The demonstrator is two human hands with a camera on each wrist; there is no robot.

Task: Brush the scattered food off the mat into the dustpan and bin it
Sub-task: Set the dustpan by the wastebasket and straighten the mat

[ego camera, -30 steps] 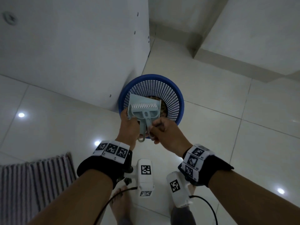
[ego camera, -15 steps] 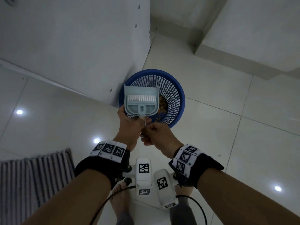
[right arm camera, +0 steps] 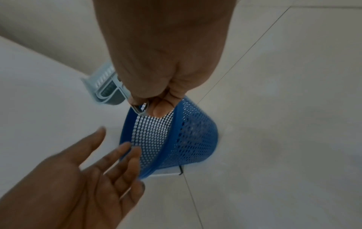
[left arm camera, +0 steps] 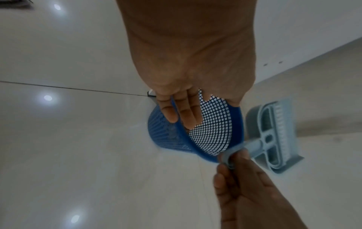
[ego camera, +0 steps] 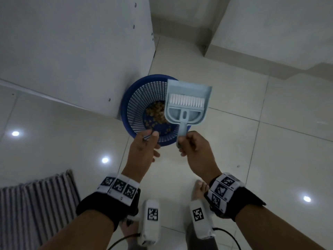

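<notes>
A blue mesh bin (ego camera: 137,107) (left arm camera: 213,133) (right arm camera: 176,136) stands on the floor against a white cabinet, with brown food bits (ego camera: 155,114) lying in its bottom. My right hand (ego camera: 194,143) (right arm camera: 156,86) grips the joined handles of the pale blue dustpan (ego camera: 189,92) (left arm camera: 274,136) (right arm camera: 103,86) and the white-bristled brush (ego camera: 186,101) nested in it, held over the bin's right rim. My left hand (ego camera: 146,141) (left arm camera: 180,111) (right arm camera: 98,162) hovers over the bin's near rim with its fingers straight, holding nothing.
The white cabinet (ego camera: 72,51) rises to the left of the bin, and a wall base (ego camera: 270,56) runs at the back right. A striped grey mat (ego camera: 36,204) lies at the lower left. Glossy tiled floor (ego camera: 270,141) spreads around, and my bare feet (ego camera: 198,190) stand below the hands.
The left hand has let go of the dustpan and opened. The right hand now carries dustpan and brush alone, shifted right off the bin's centre, uncovering the food inside.
</notes>
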